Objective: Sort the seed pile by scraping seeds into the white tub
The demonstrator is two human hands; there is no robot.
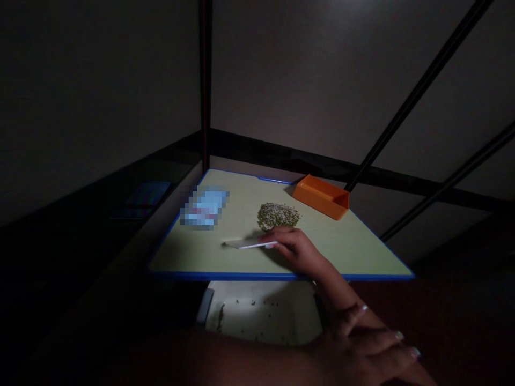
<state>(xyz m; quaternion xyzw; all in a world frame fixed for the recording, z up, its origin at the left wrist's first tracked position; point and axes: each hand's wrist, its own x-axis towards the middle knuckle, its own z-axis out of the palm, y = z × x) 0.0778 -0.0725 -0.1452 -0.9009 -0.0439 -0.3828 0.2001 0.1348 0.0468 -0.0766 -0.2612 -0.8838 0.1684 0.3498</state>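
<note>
Head view: the right hand (295, 247) is clamping a thin white card (245, 244) by one end, seemingly so its long edge is free above the table (225, 265); a pile of seeds (277, 216) is lying just beyond the fingers; the left hand (362, 343) is resting across the right forearm, fingers apart, perhaps for support; an orange tray (317, 202) is sitting near the back corner, probably for clearance; a tub (277, 324) is standing below the front edge; a pixelated item (207, 208) is showing no readable writing.

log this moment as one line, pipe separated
right hand: holding white flat piece | left hand: over right forearm | grain pile: on table, beyond right hand | orange tray: far right
</note>
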